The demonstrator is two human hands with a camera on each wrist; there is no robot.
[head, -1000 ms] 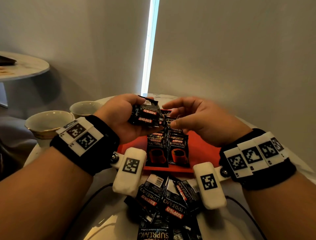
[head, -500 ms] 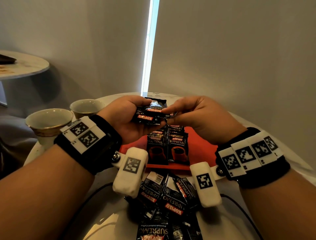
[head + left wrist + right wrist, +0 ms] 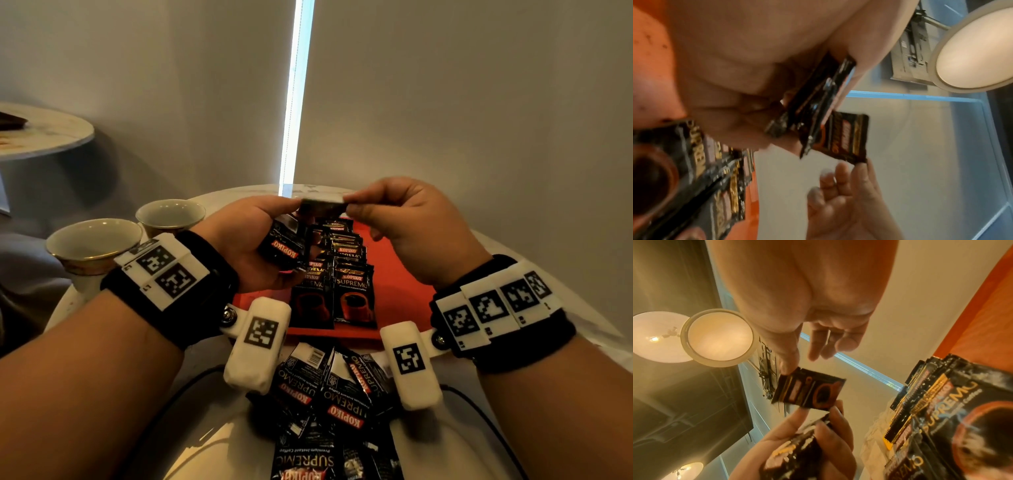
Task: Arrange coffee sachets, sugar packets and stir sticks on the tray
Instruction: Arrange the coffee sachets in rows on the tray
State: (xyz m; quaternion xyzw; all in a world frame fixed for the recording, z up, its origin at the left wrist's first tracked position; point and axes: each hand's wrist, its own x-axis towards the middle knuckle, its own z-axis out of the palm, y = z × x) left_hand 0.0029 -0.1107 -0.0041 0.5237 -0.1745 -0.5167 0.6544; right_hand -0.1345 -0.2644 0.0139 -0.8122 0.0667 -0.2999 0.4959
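A red tray [image 3: 400, 294] lies on the round white table, with two overlapping rows of black coffee sachets [image 3: 349, 274] laid on it. My left hand [image 3: 260, 240] grips a small bundle of black sachets [image 3: 284, 243] above the tray's left side. My right hand [image 3: 394, 219] pinches one sachet [image 3: 322, 204] by its end, held level above the tray; the left fingertips touch its other end. The same single sachet [image 3: 809, 392] shows between both hands in the right wrist view, and again as a sachet [image 3: 844, 138] in the left wrist view.
A loose pile of black sachets [image 3: 329, 394] lies on the table in front of the tray. Two white cups [image 3: 92, 243] stand at the left edge. A second round table [image 3: 41, 133] is at far left. Grey walls close behind.
Both hands have risen slightly. My right hand has drawn one sachet out of the left hand's bundle and holds it flat between the two hands.
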